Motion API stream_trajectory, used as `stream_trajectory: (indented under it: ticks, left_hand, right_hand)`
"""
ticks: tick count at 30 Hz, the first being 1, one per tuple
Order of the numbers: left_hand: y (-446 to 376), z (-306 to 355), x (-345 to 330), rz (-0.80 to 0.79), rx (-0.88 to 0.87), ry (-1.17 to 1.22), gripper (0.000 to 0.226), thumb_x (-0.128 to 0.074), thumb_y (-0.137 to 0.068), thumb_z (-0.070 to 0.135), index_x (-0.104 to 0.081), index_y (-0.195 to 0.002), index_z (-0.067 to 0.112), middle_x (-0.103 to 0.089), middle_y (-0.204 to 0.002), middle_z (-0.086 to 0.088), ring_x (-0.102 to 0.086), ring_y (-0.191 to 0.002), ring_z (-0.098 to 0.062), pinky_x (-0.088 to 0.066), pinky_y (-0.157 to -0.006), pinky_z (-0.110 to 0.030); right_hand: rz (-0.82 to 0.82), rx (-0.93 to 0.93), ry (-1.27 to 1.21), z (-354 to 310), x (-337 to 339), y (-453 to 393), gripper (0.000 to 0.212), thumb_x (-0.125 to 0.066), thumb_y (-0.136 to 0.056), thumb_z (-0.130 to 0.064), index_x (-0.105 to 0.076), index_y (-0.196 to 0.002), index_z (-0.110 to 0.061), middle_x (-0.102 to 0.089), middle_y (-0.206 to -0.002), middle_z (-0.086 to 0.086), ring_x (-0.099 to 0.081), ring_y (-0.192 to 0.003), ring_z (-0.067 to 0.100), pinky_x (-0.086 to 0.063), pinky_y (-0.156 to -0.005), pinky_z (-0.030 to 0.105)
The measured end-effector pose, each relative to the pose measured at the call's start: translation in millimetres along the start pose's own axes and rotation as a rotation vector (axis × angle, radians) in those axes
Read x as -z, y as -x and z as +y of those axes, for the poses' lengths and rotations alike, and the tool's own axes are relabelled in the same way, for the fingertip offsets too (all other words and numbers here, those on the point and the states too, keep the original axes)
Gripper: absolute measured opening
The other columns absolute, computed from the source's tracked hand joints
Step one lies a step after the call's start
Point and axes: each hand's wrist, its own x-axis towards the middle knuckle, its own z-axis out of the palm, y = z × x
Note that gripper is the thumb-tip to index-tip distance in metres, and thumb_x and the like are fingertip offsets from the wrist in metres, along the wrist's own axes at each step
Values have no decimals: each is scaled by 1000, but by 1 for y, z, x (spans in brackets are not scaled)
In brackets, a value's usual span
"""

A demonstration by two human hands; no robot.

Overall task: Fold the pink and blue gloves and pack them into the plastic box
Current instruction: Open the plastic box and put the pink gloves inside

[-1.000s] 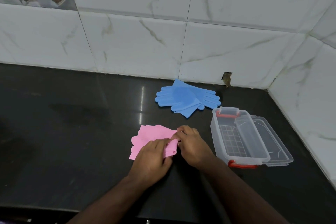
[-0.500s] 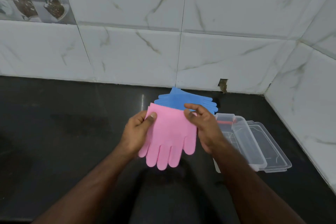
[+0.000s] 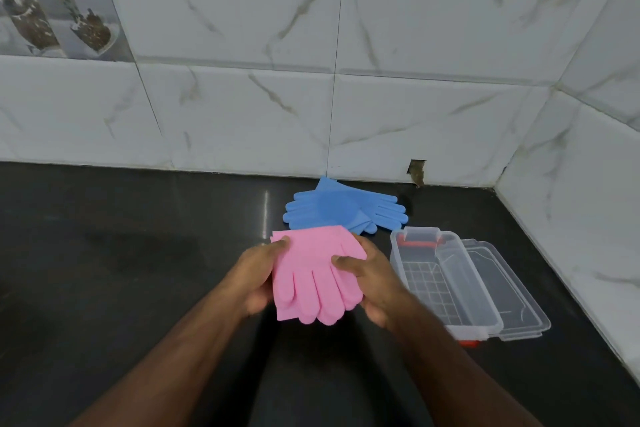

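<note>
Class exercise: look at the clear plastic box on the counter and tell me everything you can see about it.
The plastic box is a clear, oblong tub that looks like thin rigid plastic, with a grid pattern on its floor and red clasps at both short ends. It stands upright and open on the black counter, near the right wall, with nothing visible inside. Its clear lid lies off, beside it on the right, partly tucked under its edge. The blue gloves lie just behind it; whether they touch it is unclear. Neither hand touches the box.

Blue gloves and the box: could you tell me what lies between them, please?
Nothing: in the head view only a bare strip of black counter separates the blue gloves from the box.
</note>
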Motion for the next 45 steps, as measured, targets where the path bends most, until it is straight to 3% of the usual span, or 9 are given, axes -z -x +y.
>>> stream_trajectory:
  ticks: [5,9,13,15,18,22,28,34,45]
  left_hand:
    - [-4,-1,5,-128,46,-201,30,-58,-100,14,-59,-129,8,-75,-112,-14,-73,-102,-30,-60,-83,-53]
    - [-2,2,4,-209,-11,-325,42,-62,-97,9,-50,-135,25,-76,-112,-11,-74,-100,-30,-62,-72,-52]
    - [-1,9,4,-256,-53,-397,61,-63,-95,3,-46,-121,56,-72,-118,-4,-74,-100,-29,-61,-68,-52]
    - [-3,13,4,-275,-45,-440,57,-63,-96,6,-48,-138,42,-74,-116,-4,-74,-99,-26,-63,-68,-49]
    - [-5,19,0,-271,-47,-466,45,-63,-95,8,-56,-135,27,-77,-109,-4,-75,-94,-23,-64,-64,-42]
    - [-1,25,-16,-352,-55,-490,40,-65,-94,8,-58,-128,28,-78,-107,-1,-76,-94,-22,-63,-63,-39]
    - [2,25,-69,-482,-75,-557,63,-66,-93,5,-42,-147,25,-70,-123,0,-74,-102,-24,-64,-71,-39]
    - [-3,11,-129,-502,-57,-673,83,-70,-90,3,-25,-158,21,-61,-129,-3,-74,-101,-25,-61,-84,-50]
    - [-12,-9,-177,-473,-59,-957,88,-71,-90,6,-18,-158,21,-51,-131,-4,-67,-105,-27,-62,-81,-45]
  right_hand:
    - [98,26,120,-3,3,0,46,-68,-88,-14,-51,-123,-37,-63,-121,-7,-62,-110,17,-53,-93,50]
    - [117,62,271,-8,6,1,77,-72,-85,-12,-33,-146,-38,-48,-134,-10,-51,-119,17,-50,-98,50]
    - [107,79,347,-12,8,1,65,-71,-85,-6,-49,-136,-38,-48,-133,-9,-48,-122,18,-50,-100,50]
    - [116,74,352,-14,9,2,55,-71,-85,-5,-56,-128,-36,-49,-133,-5,-50,-119,19,-52,-98,48]
    - [136,88,371,-20,12,6,51,-71,-84,-4,-59,-124,-33,-48,-134,-6,-49,-119,19,-52,-97,46]
    - [169,127,409,-36,27,16,52,-72,-84,-3,-60,-125,-33,-47,-132,-9,-48,-120,18,-52,-98,47]
    - [232,153,431,-62,71,37,43,-69,-89,-16,-57,-126,-36,-48,-133,-5,-54,-113,19,-55,-92,48]
    - [314,172,774,-73,110,57,66,-77,-81,-21,-45,-138,-31,-45,-138,-6,-47,-117,14,-51,-98,45]
    - [374,166,1147,-56,132,53,68,-68,-88,-23,-35,-148,-24,-45,-148,2,-47,-130,21,-44,-106,41]
